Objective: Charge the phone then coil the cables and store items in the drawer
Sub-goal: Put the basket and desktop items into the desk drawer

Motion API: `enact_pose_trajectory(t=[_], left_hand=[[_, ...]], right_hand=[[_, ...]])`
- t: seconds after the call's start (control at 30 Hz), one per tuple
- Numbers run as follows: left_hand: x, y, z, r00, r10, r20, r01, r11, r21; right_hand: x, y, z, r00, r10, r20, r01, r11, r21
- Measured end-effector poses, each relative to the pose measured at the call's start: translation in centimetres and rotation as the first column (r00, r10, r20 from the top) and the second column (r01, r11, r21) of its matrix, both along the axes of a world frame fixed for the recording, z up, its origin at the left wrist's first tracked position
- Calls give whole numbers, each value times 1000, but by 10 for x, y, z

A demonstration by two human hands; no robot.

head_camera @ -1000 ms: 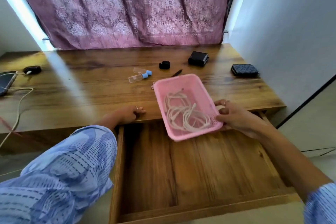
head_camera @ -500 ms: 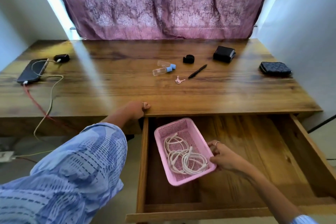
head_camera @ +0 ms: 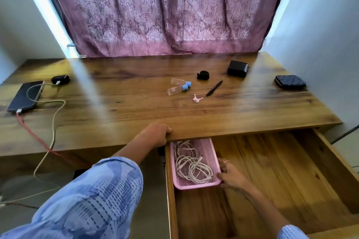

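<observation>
So the phone point(head_camera: 25, 96) is plugged in at the desk's left edge and the coiled white cables point(head_camera: 191, 165) sit in the pink mesh basket point(head_camera: 208, 150), which is down in the open drawer's point(head_camera: 281, 170) back left corner, half under the desk point(head_camera: 116, 106) edge. Right hand point(head_camera: 232, 177) grips the basket's near right corner, I think. Left hand point(head_camera: 158, 134) curls over the desk's front edge. Still loose on the glossy wood: two clear bottles point(head_camera: 177, 87), pen point(head_camera: 214, 88), keys point(head_camera: 197, 99), wallets point(head_camera: 290, 82).

Curtain point(head_camera: 165, 11): purple, patterned, hanging behind desk.
Bottles point(head_camera: 178, 87): two, clear, blue caps, lying side by side.
Pen point(head_camera: 214, 88): black, just right of bottles.
Keys point(head_camera: 197, 99): pink, beside pen tip.
Wallet point(head_camera: 290, 82): dark, near right desk edge.
</observation>
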State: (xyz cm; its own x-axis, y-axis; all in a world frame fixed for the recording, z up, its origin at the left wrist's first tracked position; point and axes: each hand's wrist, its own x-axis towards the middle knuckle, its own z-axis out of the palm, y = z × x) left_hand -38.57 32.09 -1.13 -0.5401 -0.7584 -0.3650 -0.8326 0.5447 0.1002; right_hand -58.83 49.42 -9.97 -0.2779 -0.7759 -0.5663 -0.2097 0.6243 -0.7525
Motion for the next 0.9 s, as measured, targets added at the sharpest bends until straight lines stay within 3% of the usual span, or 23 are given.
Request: enact_pose_trajectory(t=[0.1, 0.17, 0.2, 0.23, 0.3, 0.4, 0.53, 0.73, 0.9], left_hand=[[-5, -2, 3, 999, -41, -12, 41, 999, -33], [-7, -4, 7, 997, -76, -17, 75, 995, -65], [-7, -5, 8, 996, -92, -14, 91, 993, -77], [-7, -7, 10, 994, -107, -12, 106, 990, -91], [-6, -9, 14, 992, -125, 4, 125, 986, -112], [-7, -18, 15, 994, -107, 0, 107, 994, -28], [-14, -21, 7, 991, -119, 55, 118, 993, 32], [-30, -33, 2, 990, -115, 84, 113, 993, 30], [-35, -35, -3, 988, -116, 99, 115, 993, 13]], right_hand=[[2, -5, 6, 999, 29, -30, -27, 997, 72], [3, -13, 15, 959, 75, -274, -50, 994, 98], [2, -18, 21, 894, 65, -443, -41, 997, 64], [2, -23, 28, 819, 10, -573, -15, 1000, -4], [1, -34, 48, 716, -135, -685, 31, 986, -162], [1, -67, 73, 687, -84, -722, -109, 970, -217], [9, -119, 77, 678, 181, -712, -287, 957, -30], [20, -177, 61, 802, 194, -565, -214, 976, 30], [17, -215, 53, 772, 150, -618, -197, 980, -8]])
